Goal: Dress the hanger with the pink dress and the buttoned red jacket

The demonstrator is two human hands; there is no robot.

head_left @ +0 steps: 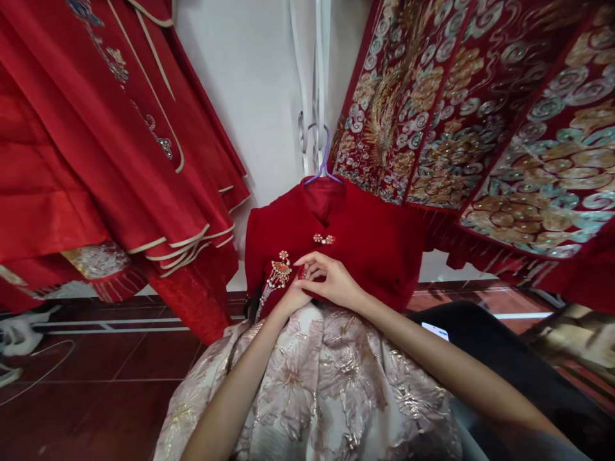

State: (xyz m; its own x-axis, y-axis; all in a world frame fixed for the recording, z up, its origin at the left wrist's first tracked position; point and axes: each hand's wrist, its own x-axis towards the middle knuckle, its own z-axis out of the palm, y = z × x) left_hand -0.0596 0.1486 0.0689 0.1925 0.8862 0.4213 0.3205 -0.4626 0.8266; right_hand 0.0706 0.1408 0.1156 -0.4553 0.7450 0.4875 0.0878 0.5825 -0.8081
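A small red jacket point(365, 243) hangs on a purple hanger point(325, 160) above a cream floral brocade skirt point(312, 384). A pearl clasp point(323, 239) sits at its collar. A gold fan-shaped brooch point(278, 272) with dangling chains is pinned at its left chest. My right hand point(331, 278) and my left hand point(294, 296) meet on the jacket front just right of the brooch. Both have their fingers pinched together on the red fabric; what else they hold is hidden.
Red robes with cream trim point(120, 160) hang at the left. An embroidered red and gold garment point(480, 109) hangs at the upper right. A white rack pole point(317, 83) stands against the wall. A phone point(435, 331) lies on a dark surface at right. Dark red floor tiles point(96, 384) show below.
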